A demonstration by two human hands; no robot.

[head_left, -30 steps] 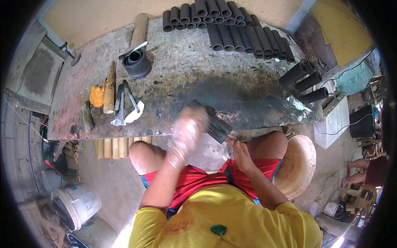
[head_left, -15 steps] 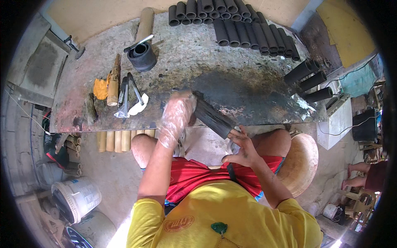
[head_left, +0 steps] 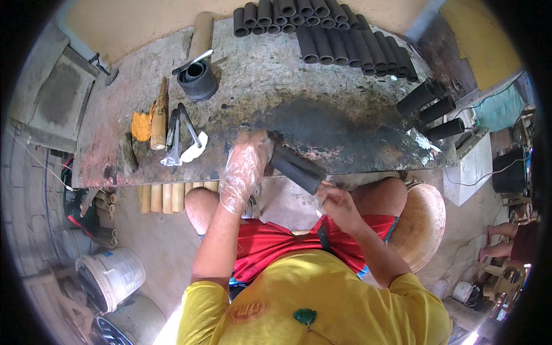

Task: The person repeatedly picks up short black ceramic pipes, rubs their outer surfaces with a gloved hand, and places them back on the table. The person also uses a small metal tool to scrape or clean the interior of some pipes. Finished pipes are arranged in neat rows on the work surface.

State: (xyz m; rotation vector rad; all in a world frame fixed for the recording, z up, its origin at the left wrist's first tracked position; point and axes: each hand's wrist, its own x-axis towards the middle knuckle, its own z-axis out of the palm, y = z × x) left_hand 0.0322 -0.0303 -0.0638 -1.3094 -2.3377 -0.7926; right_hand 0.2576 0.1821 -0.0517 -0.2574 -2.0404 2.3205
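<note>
A black-coated bamboo tube (head_left: pixel 297 169) slants over the table's front edge between my hands. My left hand (head_left: pixel 248 156), in a clear plastic glove, is closed at the tube's far upper-left end; its fingertips are partly hidden. At the near lower-right end, my bare right hand (head_left: pixel 338 202) has its fingers curled at the tube's mouth. Dark smears mark the table (head_left: pixel 230 109) around the work. To the left of my gloved hand lie dark-handled tools (head_left: pixel 185 123) on a white scrap, beside a wooden stick (head_left: pixel 159 123) and an orange cloth (head_left: pixel 141 126).
Several black tubes (head_left: pixel 339 49) are stacked at the back, with more black tubes (head_left: pixel 440 109) leaning at the right edge. A black round pot (head_left: pixel 197 85) carries a brush (head_left: pixel 195 60) across its rim. Pale bamboo pieces (head_left: pixel 167 198) sit below the table; a white bucket (head_left: pixel 118 276) stands at left.
My right hand's spread fingers have curled in at the tube's near end. The tube has turned, showing a smoother dark side. My left hand stays at the far end.
</note>
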